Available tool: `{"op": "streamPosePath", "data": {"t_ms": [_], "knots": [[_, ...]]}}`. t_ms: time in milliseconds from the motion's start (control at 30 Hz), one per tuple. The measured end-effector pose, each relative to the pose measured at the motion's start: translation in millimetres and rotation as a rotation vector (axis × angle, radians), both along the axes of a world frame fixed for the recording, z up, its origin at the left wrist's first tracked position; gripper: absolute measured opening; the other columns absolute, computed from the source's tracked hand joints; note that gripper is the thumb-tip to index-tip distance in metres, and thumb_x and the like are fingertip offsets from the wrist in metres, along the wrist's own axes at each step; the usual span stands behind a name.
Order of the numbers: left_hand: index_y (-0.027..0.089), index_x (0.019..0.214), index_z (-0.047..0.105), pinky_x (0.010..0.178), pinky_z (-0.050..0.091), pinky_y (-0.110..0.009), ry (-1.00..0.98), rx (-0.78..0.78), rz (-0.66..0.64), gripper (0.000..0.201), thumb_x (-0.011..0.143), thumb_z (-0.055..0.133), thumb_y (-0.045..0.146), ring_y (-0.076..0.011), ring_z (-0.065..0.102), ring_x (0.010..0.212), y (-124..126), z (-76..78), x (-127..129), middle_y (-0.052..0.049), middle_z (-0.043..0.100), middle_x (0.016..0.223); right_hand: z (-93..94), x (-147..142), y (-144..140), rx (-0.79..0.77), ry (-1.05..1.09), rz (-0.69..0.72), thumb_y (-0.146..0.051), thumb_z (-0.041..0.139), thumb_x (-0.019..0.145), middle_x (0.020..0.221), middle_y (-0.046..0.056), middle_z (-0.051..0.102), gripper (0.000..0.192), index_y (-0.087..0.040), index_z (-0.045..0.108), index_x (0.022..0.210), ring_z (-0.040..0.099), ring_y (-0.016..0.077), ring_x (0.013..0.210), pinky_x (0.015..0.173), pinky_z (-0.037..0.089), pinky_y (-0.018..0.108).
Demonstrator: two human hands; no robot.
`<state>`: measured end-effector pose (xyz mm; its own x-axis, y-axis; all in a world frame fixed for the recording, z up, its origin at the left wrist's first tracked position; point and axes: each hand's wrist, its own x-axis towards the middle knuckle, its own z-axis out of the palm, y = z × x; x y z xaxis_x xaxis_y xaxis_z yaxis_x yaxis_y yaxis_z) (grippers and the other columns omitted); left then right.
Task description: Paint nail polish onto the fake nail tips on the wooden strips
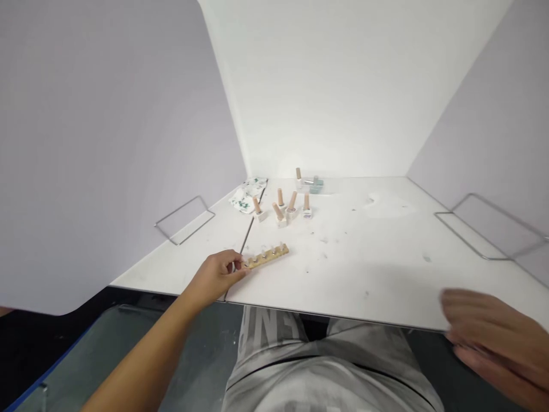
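My left hand (223, 269) pinches the near left end of a narrow yellowish strip (268, 256) between thumb and fingers. Several small clear pieces, looking like nail tips, stand in a row along it; their details are too small to make out. At the right, by the table's front edge, is my right hand (493, 335), smeared by motion, so its fingers and anything in them are unclear. Beyond the strip, several nail polish bottles (281, 217) with beige caps stand close together on the white table (343, 274), apart from both hands.
A crumpled white cloth or paper (249, 197) with green marks lies at the back left. Behind the bottles sits a clear tray (315, 186) with small items and another bottle nearby. Wire frames (184, 220) stick out at both side panels. Small specks dot the tabletop.
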<state>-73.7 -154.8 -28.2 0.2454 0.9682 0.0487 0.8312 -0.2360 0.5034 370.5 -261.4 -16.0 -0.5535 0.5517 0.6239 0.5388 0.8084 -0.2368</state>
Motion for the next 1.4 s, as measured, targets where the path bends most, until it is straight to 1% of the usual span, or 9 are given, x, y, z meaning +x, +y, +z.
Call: {"op": "streamPosePath", "data": {"t_ms": [167,267,333,500,600,767,1000,1200,1400], "knots": [[0.02,0.08,0.062,0.06,0.039,-0.028,0.015,-0.017,-0.218,0.02,0.078,0.061,0.04,-0.0175,0.054,0.067,27.6,7.5,67.3,-0.002,0.064,0.079,14.5,-17.5,58.7,-0.088,0.031,0.045,-0.016,0.048,0.087,0.051,-0.003,0.036,0.02,-0.022,0.044,0.068,0.034,0.0121,0.046,0.046,0.027,0.03],[0.02,0.078,0.061,0.061,0.04,-0.029,0.035,-0.022,-0.288,0.018,0.079,0.06,0.037,-0.0184,0.056,0.07,46.9,8.9,93.5,-0.003,0.065,0.082,14.9,-21.2,85.3,-0.102,0.118,0.015,-0.018,0.053,0.086,0.053,-0.005,0.04,0.008,-0.022,0.059,0.089,0.04,0.0101,0.047,0.051,0.034,0.027],[0.019,0.076,0.062,0.062,0.042,-0.03,0.051,-0.034,-0.325,0.018,0.079,0.061,0.037,-0.0184,0.056,0.071,58.9,8.2,106.5,-0.003,0.065,0.081,15.7,-20.0,99.1,-0.151,0.168,0.014,-0.019,0.056,0.084,0.051,-0.007,0.04,0.017,-0.023,0.061,0.099,0.039,0.0092,0.045,0.051,0.035,0.026],[0.013,0.095,0.061,0.072,0.053,-0.034,0.089,-0.109,-0.409,0.025,0.089,0.058,0.037,-0.0164,0.061,0.079,84.5,1.8,133.3,-0.005,0.063,0.092,19.8,-17.8,143.8,-0.175,0.351,-0.142,-0.018,0.052,0.085,0.054,-0.007,0.043,0.01,-0.023,0.052,0.094,0.04,0.0098,0.047,0.053,0.038,0.026],[0.015,0.085,0.062,0.065,0.05,-0.029,0.076,-0.134,-0.43,0.022,0.083,0.064,0.037,-0.0151,0.059,0.071,95.7,-4.0,145.4,-0.002,0.064,0.082,15.8,-25.1,179.7,-0.158,0.501,-0.2,-0.015,0.045,0.086,0.06,-0.006,0.042,0.01,-0.023,0.041,0.089,0.039,0.0107,0.053,0.052,0.035,0.025],[0.02,0.077,0.059,0.057,0.039,-0.025,0.015,-0.136,-0.431,0.015,0.077,0.065,0.034,-0.0142,0.056,0.066,101.3,-11.4,148.7,0.001,0.064,0.076,-3.9,-39.1,222.5,-0.176,0.551,-0.154,-0.016,0.046,0.085,0.064,-0.005,0.041,0.012,-0.023,0.036,0.084,0.039,0.0108,0.056,0.055,0.035,0.026],[0.02,0.083,0.062,0.058,0.039,-0.026,-0.022,-0.172,-0.469,0.01,0.078,0.061,0.03,-0.0151,0.054,0.067,98.2,-9.1,141.8,-0.001,0.062,0.077,-34.0,-33.7,227.8,-0.31,0.421,-0.11,-0.018,0.044,0.085,0.059,-0.006,0.039,0.006,-0.022,0.04,0.084,0.039,0.0104,0.053,0.052,0.037,0.025],[0.022,0.082,0.06,0.057,0.038,-0.025,0.001,-0.211,-0.483,0.007,0.078,0.062,0.027,-0.0137,0.053,0.064,94.8,-2.8,141.2,0.001,0.061,0.076,-41.4,-34.4,227.6,-0.432,0.234,-0.021,-0.018,0.046,0.085,0.059,-0.006,0.043,0.01,-0.021,0.047,0.094,0.041,0.0105,0.053,0.054,0.037,0.026],[0.021,0.087,0.06,0.057,0.038,-0.026,0.044,-0.181,-0.48,0.01,0.08,0.059,0.029,-0.0146,0.053,0.063,89.8,-3.5,136.5,-0.001,0.06,0.077,-40.3,-37.3,235.7,-0.387,0.106,-0.047,-0.018,0.051,0.083,0.065,-0.002,0.052,0.011,-0.02,0.052,0.093,0.049,0.0145,0.064,0.065,0.041,0.032]]}}
